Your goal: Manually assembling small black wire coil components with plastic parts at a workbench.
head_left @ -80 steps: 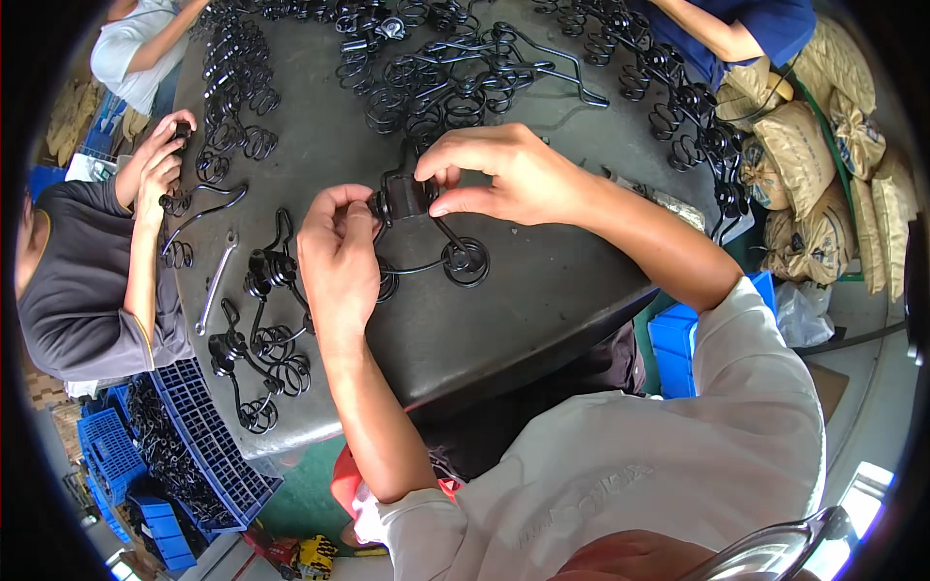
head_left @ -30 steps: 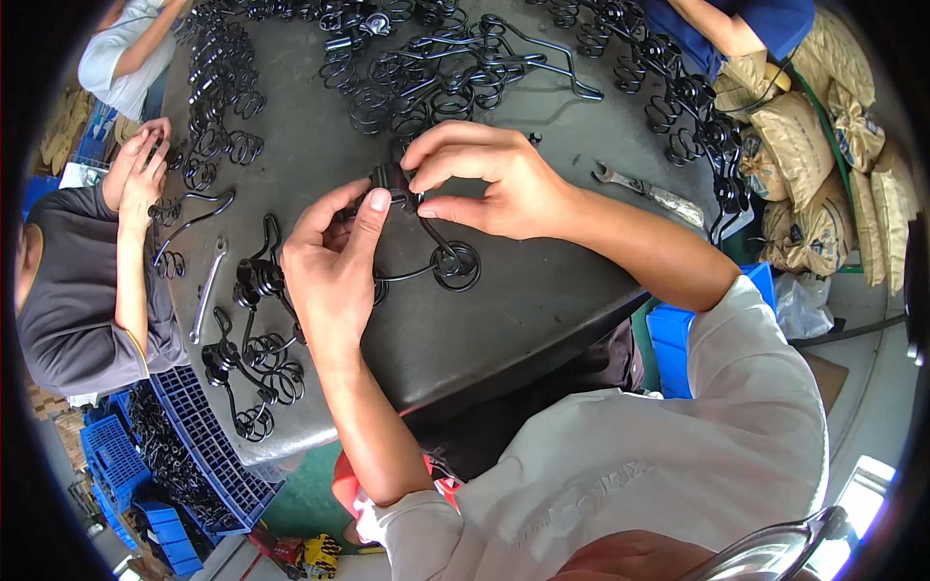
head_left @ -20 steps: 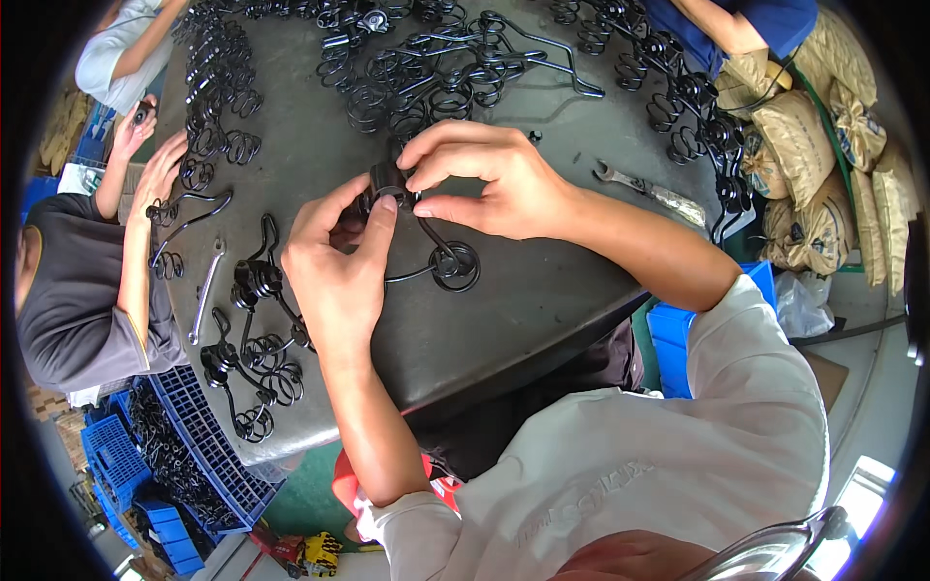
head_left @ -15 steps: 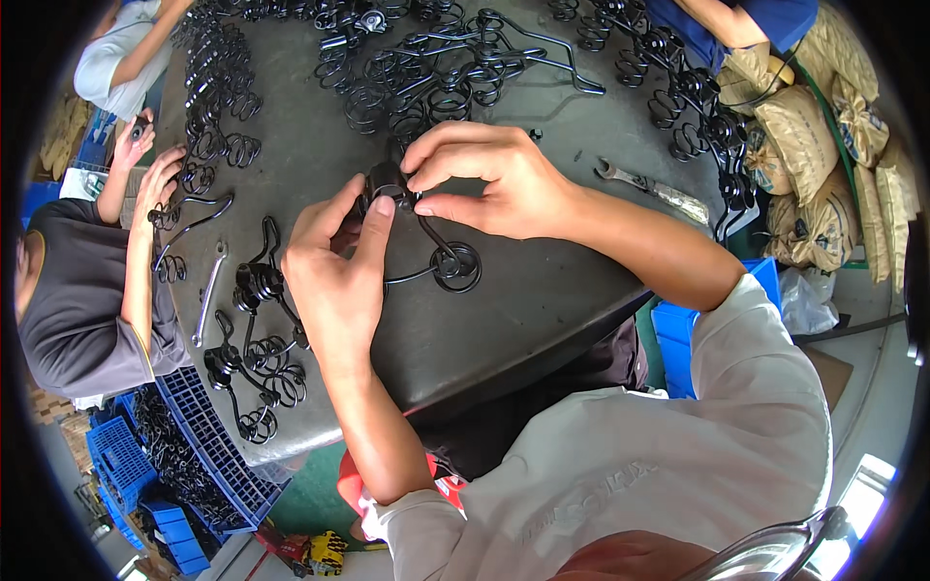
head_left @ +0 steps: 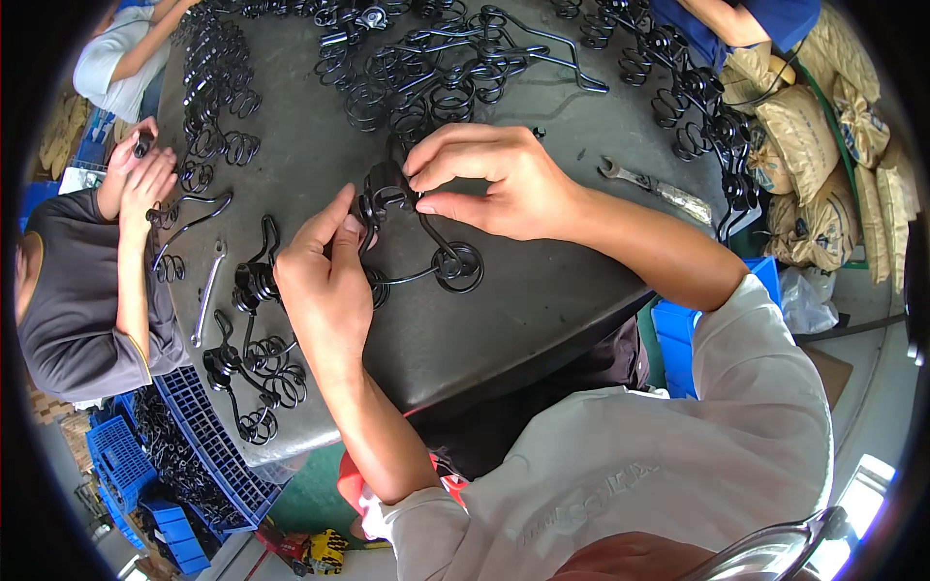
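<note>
A black clamp-like fitting point(head_left: 387, 184) sits on a bent black wire part whose coiled ends point(head_left: 457, 265) rest on the dark tabletop in front of me. At the fitting's right side, my right hand point(head_left: 499, 184) pinches a small shiny, bolt-like piece, mostly covered by the fingers. My left hand point(head_left: 327, 266) is just left of the fitting, thumb and forefinger drawn together beside the wire. Whatever lies between those left fingertips is hidden. More coiled black wire parts point(head_left: 276, 373) lie on the table to the left of my left forearm.
A wrench point(head_left: 208, 293) lies at the left, and another wrench point(head_left: 654, 189) at the right. Tangled wire parts point(head_left: 455, 68) cover the far table. A co-worker in dark clothing point(head_left: 92, 290) handles a black piece at left. Sacks point(head_left: 799, 136) and a blue bin point(head_left: 675, 334) stand at right.
My left hand has drawn back left from the fitting, uncovering its front. My right hand stays nearly in place. The co-worker's hands at left have shifted slightly.
</note>
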### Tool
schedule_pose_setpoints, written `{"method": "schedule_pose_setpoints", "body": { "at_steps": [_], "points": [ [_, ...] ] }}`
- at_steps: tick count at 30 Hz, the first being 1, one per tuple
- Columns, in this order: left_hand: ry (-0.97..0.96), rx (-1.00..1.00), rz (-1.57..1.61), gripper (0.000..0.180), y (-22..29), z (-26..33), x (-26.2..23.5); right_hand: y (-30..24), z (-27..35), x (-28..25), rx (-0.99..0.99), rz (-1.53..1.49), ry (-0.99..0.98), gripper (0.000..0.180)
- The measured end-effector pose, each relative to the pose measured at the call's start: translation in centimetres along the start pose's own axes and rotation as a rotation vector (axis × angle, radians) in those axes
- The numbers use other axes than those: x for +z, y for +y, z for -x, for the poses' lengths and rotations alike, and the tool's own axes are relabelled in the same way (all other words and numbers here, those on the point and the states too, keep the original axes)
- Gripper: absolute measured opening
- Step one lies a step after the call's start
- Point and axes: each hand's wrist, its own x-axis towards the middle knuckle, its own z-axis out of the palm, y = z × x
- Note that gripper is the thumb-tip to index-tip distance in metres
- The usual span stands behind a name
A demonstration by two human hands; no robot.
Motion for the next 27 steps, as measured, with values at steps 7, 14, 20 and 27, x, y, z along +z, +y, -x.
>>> {"method": "schedule_pose_setpoints", "body": {
  "at_steps": [7, 14, 20, 27],
  "points": [
    [-0.035, -0.096, 0.1, 0.029, 0.0, 0.0, -0.1, -0.3, -0.2, -0.2, 0.02, -0.004, 0.002, 0.021],
    [0.009, -0.097, 0.138, 0.017, 0.4, -0.2, -0.5, -0.2, -0.7, -0.4, 0.043, -0.017, -0.028, 0.021],
    [0.13, 0.161, -0.144, 0.013, 1.0, 0.0, -0.4, -0.2, -0.6, -0.5, 0.053, -0.022, -0.032, 0.021],
    [0.133, 0.095, -0.156, 0.012, 1.4, 0.3, -0.4, -0.3, -0.8, -0.3, 0.054, -0.021, -0.009, 0.02]
  ]
}}
